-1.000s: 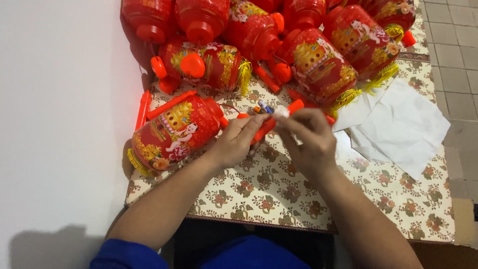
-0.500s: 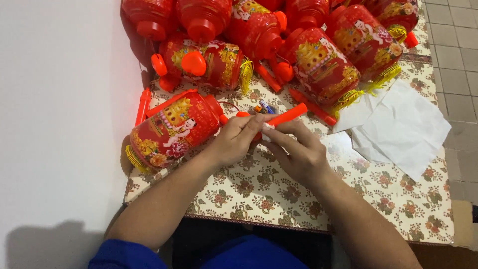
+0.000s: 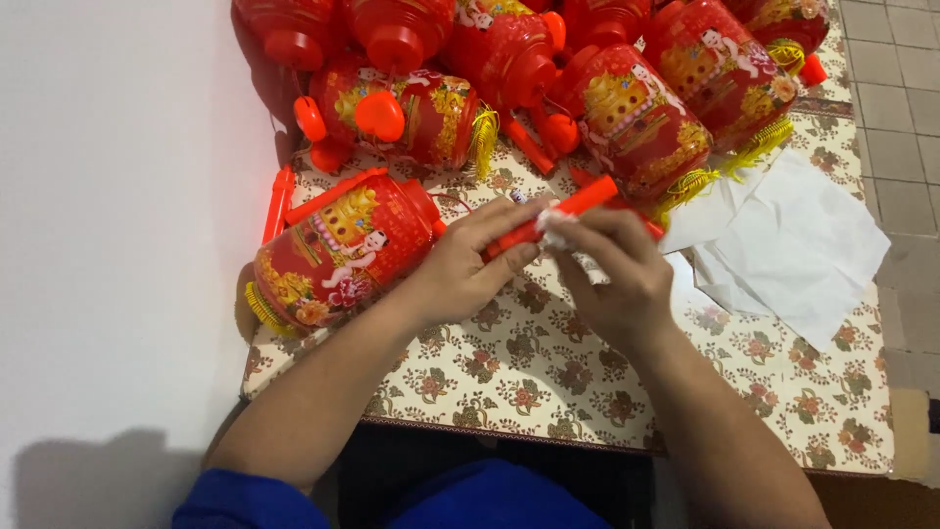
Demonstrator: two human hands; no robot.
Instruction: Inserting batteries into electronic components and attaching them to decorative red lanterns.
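currently both hands pinch an orange stick [image 3: 548, 220]: left hand [image 3: 460, 269] grips its lower end, right hand [image 3: 612, 274] fingers press mid-shaft. long axis rises up-right from the fingers. lantern [image 3: 343, 250] lies just left; bare desk [image 3: 548, 382] below the fingers.

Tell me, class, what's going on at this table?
A person in blue sleeves works at a floral-patterned table. The left hand and right hand together grip an orange-red plastic stick. A red lantern lies on its side beside the left hand, more lanterns are piled behind, and white paper sheets lie to the right.
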